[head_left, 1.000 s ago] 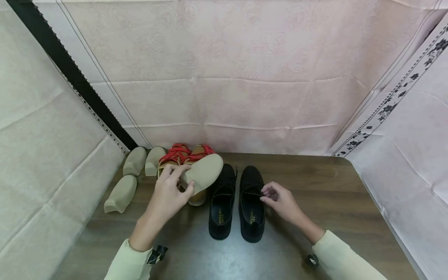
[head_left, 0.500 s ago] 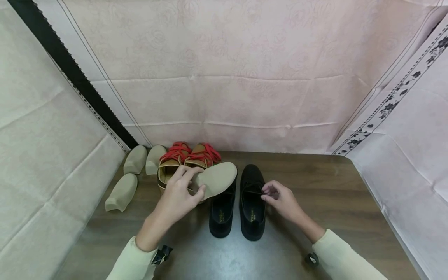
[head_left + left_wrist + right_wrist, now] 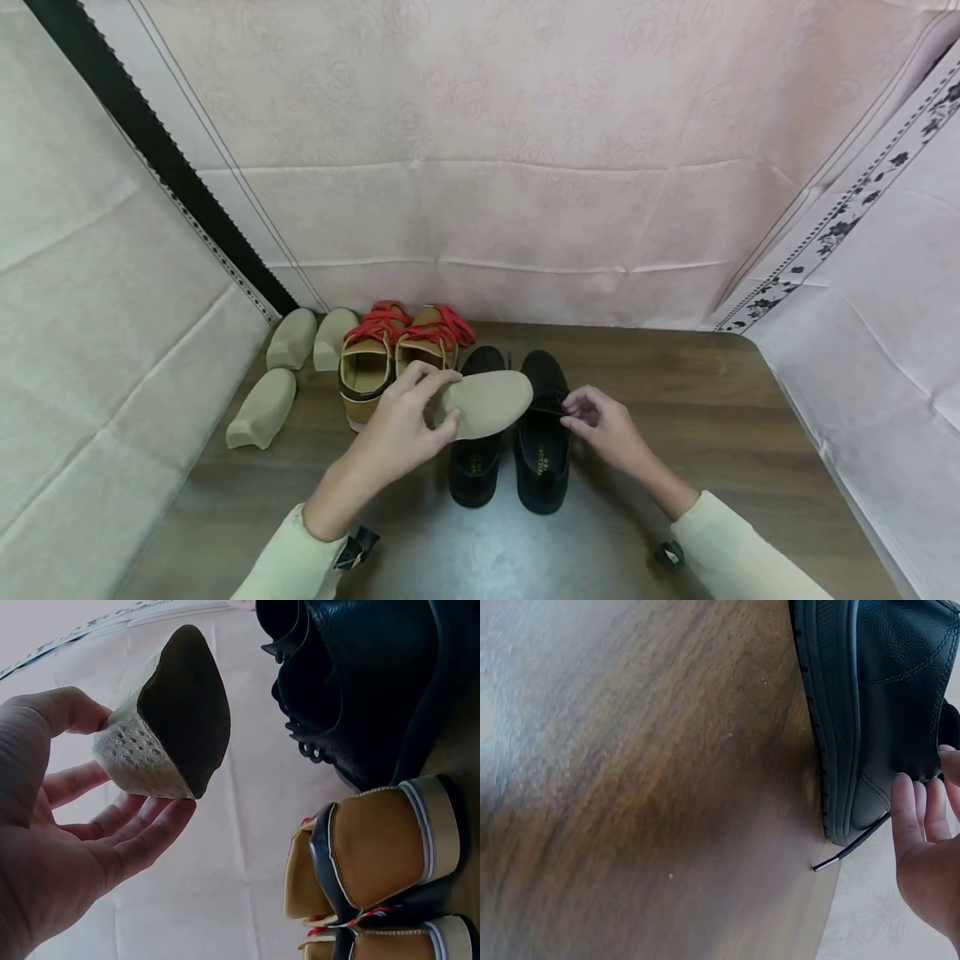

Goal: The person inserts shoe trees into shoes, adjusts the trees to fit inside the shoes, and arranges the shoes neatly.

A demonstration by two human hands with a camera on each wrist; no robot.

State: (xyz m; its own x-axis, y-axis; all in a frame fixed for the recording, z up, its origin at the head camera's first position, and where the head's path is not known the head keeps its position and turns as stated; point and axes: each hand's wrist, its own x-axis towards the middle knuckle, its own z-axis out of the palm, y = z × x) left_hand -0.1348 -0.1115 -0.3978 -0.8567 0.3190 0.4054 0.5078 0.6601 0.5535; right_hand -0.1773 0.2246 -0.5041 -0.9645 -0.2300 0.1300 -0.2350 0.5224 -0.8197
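There is room to pass along the tabletop's (image 3: 712, 433) bare right edge. Three shoe trees (image 3: 291, 337) and tan sneakers (image 3: 366, 371) crowd the back left corner; a held shoe tree (image 3: 491, 404) bars the left black shoe (image 3: 474, 483) from above, and the right hand (image 3: 606, 429) blocks the right black shoe's (image 3: 542, 454) outer side.

Brn wood-grain surface (image 3: 690, 400) holds 3 beige shoe forms (image 3: 262, 408) at L, red-laced tan shoes (image 3: 362, 407), pr blk shoes (image 3: 542, 483) mid.

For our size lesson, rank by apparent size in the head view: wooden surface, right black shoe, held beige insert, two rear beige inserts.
1. Wooden surface
2. Right black shoe
3. Held beige insert
4. Left rear insert and right rear insert: too alike to rank
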